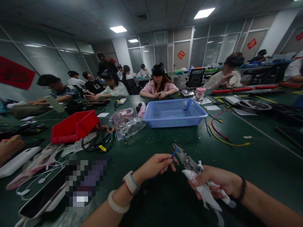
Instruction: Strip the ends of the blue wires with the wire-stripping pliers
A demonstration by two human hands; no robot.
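Between its thumb and fingers my left hand (158,164) pinches a thin blue wire (174,153), whose end points up toward the tool's jaws. My right hand (208,183) is wrapped round the handles of metal wire strippers (186,159). White tissue or cloth (205,194) covers those handles under my fingers. The blue wire meets the stripper jaws near their tip; whether the jaws are closed on it is hard to tell. Small scraps of insulation lie on the green table (161,137) beyond my hands.
A blue plastic basket (175,122) stands ahead, beside a clear bag (129,121) of wires. Left are a red bin (75,127), black cables (91,142), a phone (44,192) and white earphones (42,180). Yellow and red cables (227,143) lie right. Several people sit around.
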